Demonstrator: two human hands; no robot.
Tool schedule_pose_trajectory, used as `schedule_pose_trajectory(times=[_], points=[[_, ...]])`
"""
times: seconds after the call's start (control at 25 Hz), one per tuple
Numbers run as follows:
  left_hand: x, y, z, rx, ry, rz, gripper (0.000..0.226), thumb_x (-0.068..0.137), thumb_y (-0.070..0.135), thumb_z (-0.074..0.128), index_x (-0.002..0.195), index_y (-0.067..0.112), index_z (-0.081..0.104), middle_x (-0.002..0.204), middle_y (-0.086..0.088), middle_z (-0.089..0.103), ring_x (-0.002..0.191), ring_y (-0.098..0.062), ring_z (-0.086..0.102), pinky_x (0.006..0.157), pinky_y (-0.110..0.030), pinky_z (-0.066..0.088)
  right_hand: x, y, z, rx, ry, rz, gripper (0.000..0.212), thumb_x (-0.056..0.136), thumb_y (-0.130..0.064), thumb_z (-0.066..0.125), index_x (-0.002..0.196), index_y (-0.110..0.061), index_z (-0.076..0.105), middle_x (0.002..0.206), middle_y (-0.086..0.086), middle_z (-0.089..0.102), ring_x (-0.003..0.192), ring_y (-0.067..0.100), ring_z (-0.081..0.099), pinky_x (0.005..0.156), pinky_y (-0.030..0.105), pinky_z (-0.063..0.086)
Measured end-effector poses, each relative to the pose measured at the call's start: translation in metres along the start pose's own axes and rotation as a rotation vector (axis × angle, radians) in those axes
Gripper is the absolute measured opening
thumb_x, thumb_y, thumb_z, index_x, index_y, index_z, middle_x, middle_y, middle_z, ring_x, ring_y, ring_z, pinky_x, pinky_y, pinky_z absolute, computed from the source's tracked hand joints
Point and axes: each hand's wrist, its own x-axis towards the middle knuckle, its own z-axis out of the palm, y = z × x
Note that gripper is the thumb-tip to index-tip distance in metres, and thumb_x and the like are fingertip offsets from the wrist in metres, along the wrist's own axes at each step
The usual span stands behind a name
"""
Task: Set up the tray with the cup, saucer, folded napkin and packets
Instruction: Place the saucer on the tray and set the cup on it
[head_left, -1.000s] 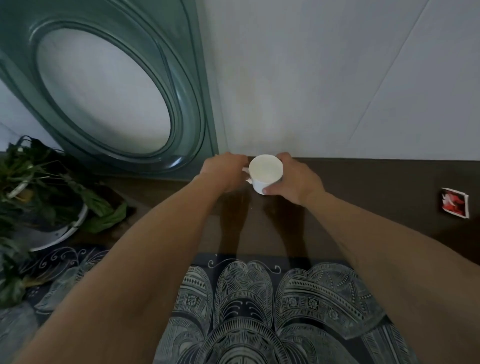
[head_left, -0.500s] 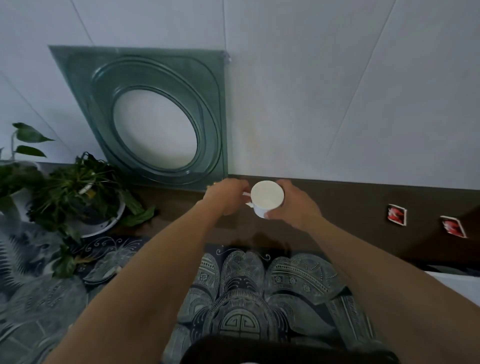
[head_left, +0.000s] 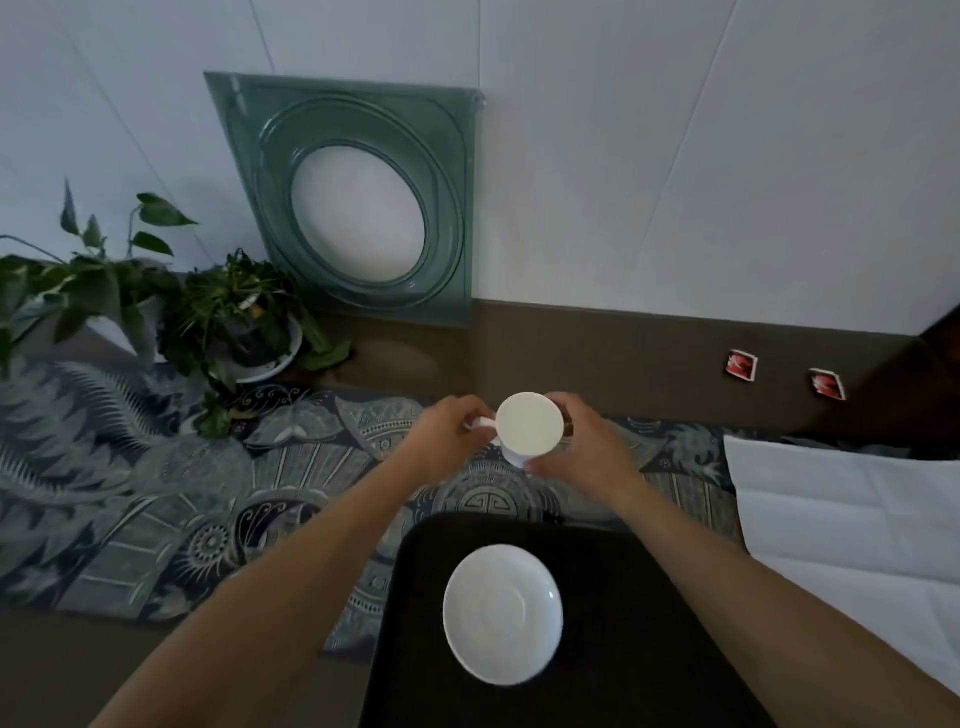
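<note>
Both hands hold a white cup (head_left: 530, 429) in the air above the patterned cloth, just beyond the tray. My left hand (head_left: 448, 435) pinches its handle on the left and my right hand (head_left: 582, 448) wraps its right side. A white saucer (head_left: 503, 613) lies on the black tray (head_left: 639, 597) near me. A white napkin (head_left: 852, 525) lies unfolded at the right. Two red packets (head_left: 741, 362) (head_left: 827, 385) lie on the brown table at the far right.
A blue-grey patterned cloth (head_left: 156, 499) covers the table's left and middle. Potted plants (head_left: 228, 322) stand at the back left. A green glass panel (head_left: 363, 202) with a round hole leans against the white wall.
The cup has come back from the wall towards me, held in both hands throughout. The view has tilted down, bringing the tray, saucer and napkin into sight.
</note>
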Motion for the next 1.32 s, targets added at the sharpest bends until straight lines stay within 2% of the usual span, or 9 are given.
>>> schedule_pose_trajectory(times=[0.12,0.32,0.48,0.72,0.96,1.16,1.32], points=[[-0.048,-0.01,0.022,-0.087,-0.003,-0.031,0.005,0.089,0.03,0.065,0.092,0.03,0.06,0.095,0.004,0.064,0.086,-0.012,0.061,0.07,-0.027,0.043,-0.046,0.015,0.026,0.047,-0.004,0.01,0.081,0.055,-0.035,0.091,0.121,-0.039,0.045,0.117,-0.018,0.052,0.11,0.006,0.049,0.089,0.025,0.044],[-0.104,-0.035,0.059,-0.188,-0.06,-0.123,0.006,0.085,0.032,0.068,0.09,0.031,0.065,0.089,0.009,0.066,0.08,-0.007,0.062,0.071,-0.027,0.049,-0.102,0.044,0.064,0.066,-0.061,0.08,0.085,0.055,-0.037,0.089,0.126,-0.04,0.043,0.124,-0.017,0.053,0.117,0.009,0.049,0.095,0.037,0.046],[-0.131,-0.053,0.082,-0.173,-0.09,-0.155,0.011,0.085,0.033,0.069,0.095,0.032,0.065,0.097,0.01,0.063,0.084,-0.003,0.062,0.072,-0.02,0.046,-0.127,0.059,0.088,-0.001,-0.089,0.141,0.086,0.055,-0.04,0.087,0.127,-0.041,0.041,0.126,-0.014,0.052,0.119,0.012,0.046,0.098,0.044,0.045],[-0.145,-0.068,0.1,-0.176,-0.113,-0.197,0.011,0.086,0.029,0.069,0.096,0.03,0.065,0.099,0.004,0.062,0.084,-0.007,0.061,0.071,-0.019,0.045,-0.139,0.066,0.108,-0.061,-0.096,0.167,0.088,0.059,-0.032,0.087,0.134,-0.033,0.04,0.13,-0.007,0.051,0.121,0.017,0.045,0.097,0.043,0.045],[-0.141,-0.075,0.102,-0.186,-0.125,-0.191,0.013,0.084,0.027,0.071,0.091,0.034,0.063,0.093,0.007,0.062,0.078,-0.003,0.06,0.066,-0.014,0.04,-0.14,0.067,0.114,-0.069,-0.075,0.191,0.086,0.058,-0.031,0.087,0.13,-0.037,0.04,0.127,-0.008,0.051,0.118,0.015,0.045,0.094,0.041,0.046],[-0.142,-0.077,0.104,-0.171,-0.13,-0.189,0.012,0.085,0.031,0.068,0.096,0.033,0.063,0.097,0.006,0.063,0.082,-0.005,0.061,0.07,-0.02,0.045,-0.143,0.066,0.116,-0.108,-0.076,0.218,0.088,0.059,-0.036,0.086,0.13,-0.041,0.035,0.129,-0.009,0.049,0.119,0.015,0.044,0.094,0.041,0.046],[-0.141,-0.075,0.103,-0.144,-0.146,-0.228,0.019,0.085,0.033,0.069,0.102,0.026,0.066,0.099,0.004,0.066,0.086,-0.009,0.062,0.075,-0.024,0.046,-0.143,0.064,0.115,-0.178,-0.088,0.231,0.088,0.061,-0.04,0.084,0.135,-0.035,0.036,0.132,-0.006,0.049,0.122,0.019,0.042,0.096,0.043,0.044]])
